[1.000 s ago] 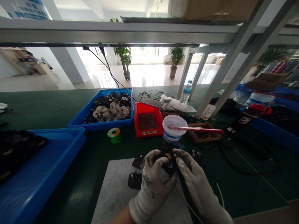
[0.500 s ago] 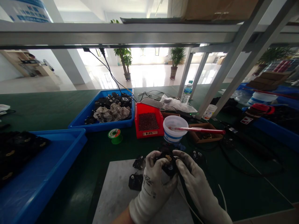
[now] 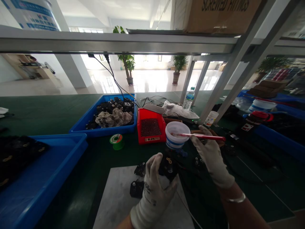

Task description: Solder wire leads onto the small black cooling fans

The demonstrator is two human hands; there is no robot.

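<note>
While left hand (image 3: 154, 187) grips black part (image 3: 168, 165) steady | right hand (image 3: 209, 152) closes on red brush (image 3: 202, 136) resting across white cup (image 3: 177, 135)

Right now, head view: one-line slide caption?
Gloved left hand grips a black part; right hand reaches the red brush on the white cup.

- I read "SCREWED FITTINGS" in dark capitals on the cardboard box (image 3: 219, 16) on the upper shelf; the letter tops are cut off by the frame edge.
- The left glove (image 3: 154, 190) carries dark print near the cuff, too small for me to read.
- The white banner (image 3: 33, 16) top left has blue lettering I can't make out.
- The red bin (image 3: 151, 127) wears a white label, illegible.
</note>
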